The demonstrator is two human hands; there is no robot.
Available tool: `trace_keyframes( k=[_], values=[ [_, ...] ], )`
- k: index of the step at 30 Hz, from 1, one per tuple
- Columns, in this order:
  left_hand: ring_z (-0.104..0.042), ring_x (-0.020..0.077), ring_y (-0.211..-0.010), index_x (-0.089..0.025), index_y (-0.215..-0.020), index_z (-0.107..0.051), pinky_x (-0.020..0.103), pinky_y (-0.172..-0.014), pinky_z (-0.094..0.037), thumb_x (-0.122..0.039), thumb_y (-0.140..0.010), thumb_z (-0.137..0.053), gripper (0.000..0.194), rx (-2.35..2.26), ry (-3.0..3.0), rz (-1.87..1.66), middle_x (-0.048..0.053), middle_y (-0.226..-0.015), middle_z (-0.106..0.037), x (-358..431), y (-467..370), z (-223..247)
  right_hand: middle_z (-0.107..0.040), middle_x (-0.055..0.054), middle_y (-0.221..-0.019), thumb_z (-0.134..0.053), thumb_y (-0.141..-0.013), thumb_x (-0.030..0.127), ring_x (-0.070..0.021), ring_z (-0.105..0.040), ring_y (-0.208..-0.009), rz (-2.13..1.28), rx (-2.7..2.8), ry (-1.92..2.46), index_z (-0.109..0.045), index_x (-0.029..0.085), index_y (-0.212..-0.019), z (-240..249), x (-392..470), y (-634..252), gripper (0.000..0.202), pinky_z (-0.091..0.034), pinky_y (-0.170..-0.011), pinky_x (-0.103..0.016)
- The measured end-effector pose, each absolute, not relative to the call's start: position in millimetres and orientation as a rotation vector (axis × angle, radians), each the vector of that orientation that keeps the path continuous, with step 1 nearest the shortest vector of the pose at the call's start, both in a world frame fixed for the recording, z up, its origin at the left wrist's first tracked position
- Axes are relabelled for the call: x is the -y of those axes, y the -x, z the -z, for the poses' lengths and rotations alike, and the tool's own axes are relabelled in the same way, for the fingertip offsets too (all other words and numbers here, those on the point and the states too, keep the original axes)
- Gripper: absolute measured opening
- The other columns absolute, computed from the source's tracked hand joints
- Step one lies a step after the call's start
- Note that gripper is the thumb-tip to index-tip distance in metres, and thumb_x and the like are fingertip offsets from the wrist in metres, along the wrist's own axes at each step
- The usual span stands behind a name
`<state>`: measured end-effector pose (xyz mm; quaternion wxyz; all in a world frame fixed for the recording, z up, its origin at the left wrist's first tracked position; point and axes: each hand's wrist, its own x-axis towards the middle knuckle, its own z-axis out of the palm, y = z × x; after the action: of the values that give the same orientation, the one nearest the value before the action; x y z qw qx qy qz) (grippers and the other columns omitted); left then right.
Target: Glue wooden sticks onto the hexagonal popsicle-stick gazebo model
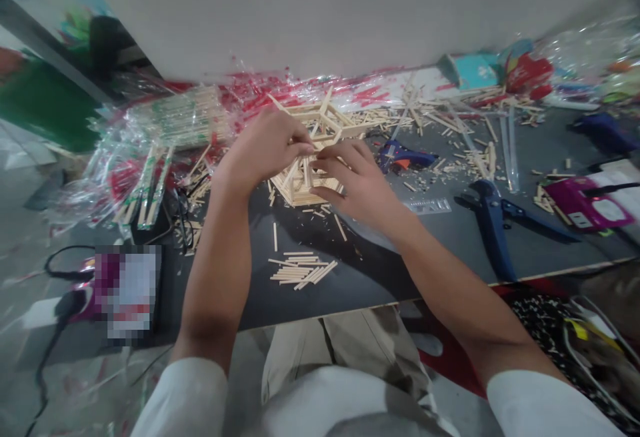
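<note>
A pale wooden stick frame [305,194] stands on the dark table [310,307], with several beams sticking up and out at its top. My left hand [265,144] reaches over its left side, fingers bent and pinched together near the middle; what lies between the fingertips is too small to make out. From the right, my right hand [357,180] has its fingers curled apart around an upright stick of the frame, thumb below. In front of the frame lies a loose pile of short wooden sticks [303,270].
Blue cutters [493,224] and a blue glue gun [407,156] lie on the right. Packaged sticks [185,117] are heaped at the left. Magenta boxes [590,204] with cables sit at both sides. A clear ruler [430,206] and wood scraps lie around.
</note>
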<state>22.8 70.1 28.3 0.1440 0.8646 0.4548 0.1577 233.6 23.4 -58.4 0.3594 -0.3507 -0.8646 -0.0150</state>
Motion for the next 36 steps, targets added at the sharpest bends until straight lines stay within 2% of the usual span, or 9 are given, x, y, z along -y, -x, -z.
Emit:
trace_keyframes(
  k=[7,11,17,24,28,32,36],
  values=[
    [-0.071,0.0258,-0.094,-0.023,-0.093,-0.083,0.041,-0.096,-0.052,-0.030,-0.095,-0.059,0.025,-1.294,-2.526,-0.423,0.007,-0.093,-0.081,-70,-21,-31,-0.071,-0.012,-0.125,-0.062,-0.105,0.046,-0.0317,-0.061,-0.121,0.065,2.187,0.878,-0.069,0.025,-0.122,64,-25,-233,0.028,-0.049,-0.108,-0.054],
    [-0.071,0.0273,-0.094,-0.022,-0.094,-0.082,0.043,-0.093,-0.052,-0.032,-0.097,-0.055,0.029,-1.332,-2.534,-0.433,0.008,-0.092,-0.080,-70,-21,-33,-0.071,-0.011,-0.126,-0.061,-0.105,0.045,-0.0320,-0.060,-0.123,0.034,2.181,0.897,-0.068,0.027,-0.122,66,-26,-234,0.026,-0.048,-0.110,-0.056],
    [-0.069,0.0254,-0.089,-0.024,-0.089,-0.082,0.040,-0.091,-0.052,-0.039,-0.094,-0.064,0.024,-1.343,-2.532,-0.443,0.006,-0.081,-0.077,-69,-25,-29,-0.071,-0.011,-0.126,-0.064,-0.104,0.043,-0.0317,-0.059,-0.122,0.028,2.187,0.880,-0.069,0.028,-0.123,67,-28,-234,0.025,-0.048,-0.109,-0.056],
    [-0.069,0.0233,-0.086,-0.023,-0.084,-0.080,0.039,-0.090,-0.051,-0.032,-0.093,-0.065,0.020,-1.345,-2.499,-0.467,0.005,-0.081,-0.077,-72,-27,-27,-0.070,-0.011,-0.126,-0.066,-0.103,0.040,-0.0317,-0.061,-0.121,0.028,2.203,0.897,-0.069,0.028,-0.122,62,-25,-233,0.022,-0.050,-0.107,-0.054],
    [-0.069,0.0244,-0.088,-0.022,-0.085,-0.078,0.041,-0.092,-0.051,-0.029,-0.094,-0.060,0.021,-1.335,-2.518,-0.473,0.006,-0.084,-0.076,-73,-26,-26,-0.071,-0.011,-0.124,-0.064,-0.104,0.039,-0.0308,-0.062,-0.118,0.053,2.179,0.872,-0.069,0.027,-0.118,60,-23,-232,0.019,-0.051,-0.105,-0.053],
    [-0.067,0.0262,-0.093,-0.023,-0.094,-0.076,0.042,-0.094,-0.051,-0.027,-0.097,-0.052,0.025,-1.369,-2.529,-0.512,0.006,-0.088,-0.075,-78,-22,-21,-0.072,-0.010,-0.122,-0.065,-0.104,0.037,-0.0313,-0.062,-0.118,0.015,2.183,0.880,-0.070,0.027,-0.116,61,-24,-232,0.017,-0.050,-0.105,-0.054],
    [-0.067,0.0268,-0.092,-0.022,-0.096,-0.071,0.042,-0.092,-0.051,-0.027,-0.101,-0.049,0.023,-1.395,-2.532,-0.559,0.007,-0.082,-0.070,-79,-20,-19,-0.072,-0.009,-0.121,-0.066,-0.104,0.039,-0.0307,-0.062,-0.118,0.007,2.168,0.887,-0.070,0.028,-0.116,65,-24,-231,0.017,-0.050,-0.105,-0.054]
  ],
)
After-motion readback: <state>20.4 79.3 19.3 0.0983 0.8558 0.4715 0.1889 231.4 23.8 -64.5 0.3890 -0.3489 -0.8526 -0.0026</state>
